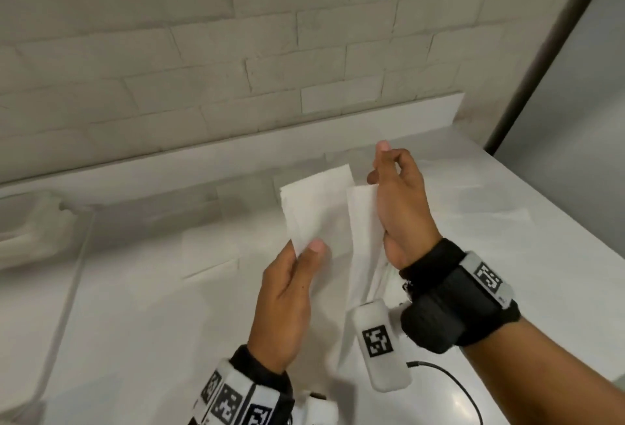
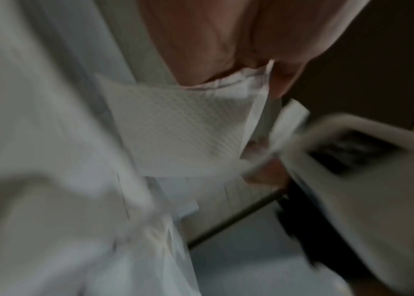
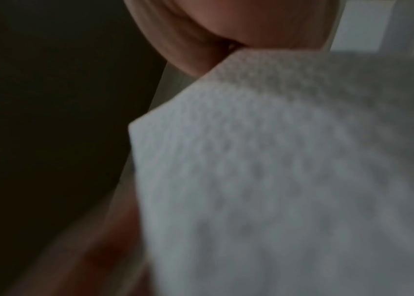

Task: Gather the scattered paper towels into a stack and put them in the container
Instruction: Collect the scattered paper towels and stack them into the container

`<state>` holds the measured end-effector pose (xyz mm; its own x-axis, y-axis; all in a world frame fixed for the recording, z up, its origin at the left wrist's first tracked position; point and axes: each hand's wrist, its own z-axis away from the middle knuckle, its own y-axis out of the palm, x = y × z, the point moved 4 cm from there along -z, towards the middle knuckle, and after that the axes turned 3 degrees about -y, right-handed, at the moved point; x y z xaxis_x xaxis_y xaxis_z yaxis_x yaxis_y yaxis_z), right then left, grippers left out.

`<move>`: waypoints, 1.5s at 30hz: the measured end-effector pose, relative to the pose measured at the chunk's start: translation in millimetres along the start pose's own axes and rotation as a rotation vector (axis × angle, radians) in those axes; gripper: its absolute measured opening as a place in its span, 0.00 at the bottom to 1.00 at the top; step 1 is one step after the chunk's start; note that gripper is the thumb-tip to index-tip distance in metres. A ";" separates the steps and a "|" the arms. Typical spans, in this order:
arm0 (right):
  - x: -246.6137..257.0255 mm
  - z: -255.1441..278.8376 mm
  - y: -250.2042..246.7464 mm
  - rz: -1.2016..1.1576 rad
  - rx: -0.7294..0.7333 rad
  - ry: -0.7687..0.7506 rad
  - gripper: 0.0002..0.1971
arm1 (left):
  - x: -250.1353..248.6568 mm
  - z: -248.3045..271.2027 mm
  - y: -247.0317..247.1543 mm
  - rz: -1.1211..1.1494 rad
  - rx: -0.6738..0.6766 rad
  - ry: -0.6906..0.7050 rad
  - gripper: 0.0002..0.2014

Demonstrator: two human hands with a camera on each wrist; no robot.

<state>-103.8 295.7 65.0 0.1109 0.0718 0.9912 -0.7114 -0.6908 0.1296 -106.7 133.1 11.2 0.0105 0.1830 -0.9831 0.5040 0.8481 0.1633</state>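
Your left hand (image 1: pixel 287 303) pinches one paper towel (image 1: pixel 314 211) by its near edge, above the white counter (image 1: pixel 135 323). Your right hand (image 1: pixel 402 208) grasps a second towel (image 1: pixel 362 255) just right of it; more towels (image 1: pixel 209 252) lie flat on the counter

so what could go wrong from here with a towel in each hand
The left hand pinches its paper towel only at a lower corner, so it could slip free. The right hand's towel hangs crumpled and may stack unevenly. White towels on the counter blend in and could be missed.
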 end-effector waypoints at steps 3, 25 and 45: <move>-10.3 3.4 -0.4 0.032 -0.085 -0.009 0.13 | 6.5 12.6 25.7 -0.027 0.110 -0.038 0.22; -48.1 102.8 50.5 0.532 1.142 -0.190 0.16 | -19.3 49.3 -93.0 0.352 -0.522 -0.174 0.11; -61.1 268.8 346.1 0.607 1.498 -0.110 0.16 | -128.8 259.1 -457.4 -0.636 -0.872 -0.194 0.26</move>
<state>-170.3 -141.1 42.3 0.1739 -0.4622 0.8695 0.6049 -0.6466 -0.4647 -114.8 -407.2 41.5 0.1395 -0.4295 -0.8922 -0.3174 0.8341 -0.4511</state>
